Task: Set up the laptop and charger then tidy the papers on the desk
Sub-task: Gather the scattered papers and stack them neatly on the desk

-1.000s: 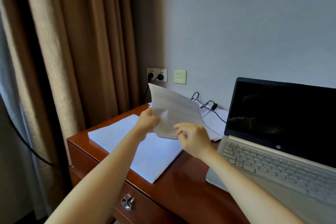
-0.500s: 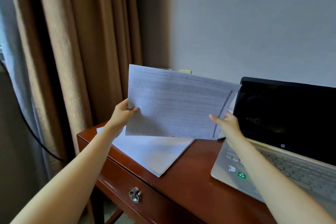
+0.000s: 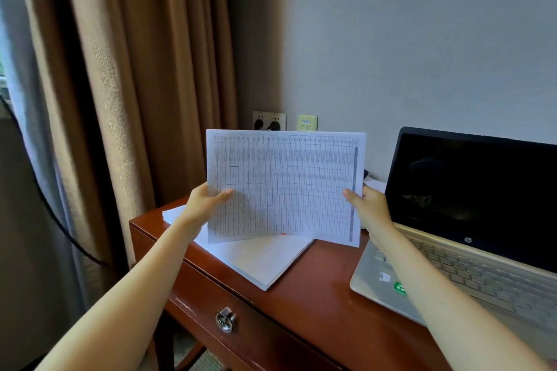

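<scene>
Head view: left hand (image 3: 205, 205) and right hand (image 3: 370, 208), fingers (image 3: 224, 193) pinching the printed sheet (image 3: 283, 187) by its side edges, hold it upright above the paper stack (image 3: 262, 259) on the counter (image 3: 316, 289), open laptop (image 3: 470, 220) alongside. Best to line up the corners, then lower it flat.

The sheet (image 3: 283, 187), its print unreadable, covers part of the socket (image 3: 269, 117); the right edge cuts off the laptop (image 3: 470, 205).

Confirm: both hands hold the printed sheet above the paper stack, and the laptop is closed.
Wrong on the laptop: the head view shows it open, screen dark. Left hand and right hand do hold the printed sheet above the paper stack.
</scene>
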Available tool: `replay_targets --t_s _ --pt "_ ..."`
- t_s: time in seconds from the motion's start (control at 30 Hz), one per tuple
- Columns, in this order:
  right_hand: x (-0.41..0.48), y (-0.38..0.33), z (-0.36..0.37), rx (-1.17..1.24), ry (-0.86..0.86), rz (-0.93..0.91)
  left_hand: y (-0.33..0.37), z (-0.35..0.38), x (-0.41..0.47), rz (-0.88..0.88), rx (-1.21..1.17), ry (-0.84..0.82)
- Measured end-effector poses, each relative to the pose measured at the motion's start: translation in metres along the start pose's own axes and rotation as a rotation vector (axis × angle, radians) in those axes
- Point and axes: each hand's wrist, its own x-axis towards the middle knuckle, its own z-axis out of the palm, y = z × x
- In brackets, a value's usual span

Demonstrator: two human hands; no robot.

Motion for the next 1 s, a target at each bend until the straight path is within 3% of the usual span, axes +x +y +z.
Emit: replay_targets --t_s 0.13,0.27,0.47,0.63,0.8,1.0 --pt "0.007 0.000 0.000 0.058 0.144 0.081 0.000 0.000 0.006 -0.035 0.017 0.069" --pt "0.006 0.001 0.005 0.273 0.206 0.252 0.000 0.000 0.004 -0.113 -0.163 0.140" --pt "-0.008 -0.001 0.030 0.427 0.194 0.388 0.008 0.021 -0.011 -0.129 -0.164 -0.119" --pt "-0.023 0.002 0.049 0.449 0.109 0.395 0.007 0.038 -0.015 -0.051 -0.144 0.098" --pt "-0.027 0.010 0.043 0.390 0.032 0.342 -0.002 0.020 -0.016 -0.129 -0.057 0.157" --pt "-0.026 0.020 0.038 0.105 -0.037 0.335 -0.014 0.003 -0.016 -0.193 0.036 0.214"
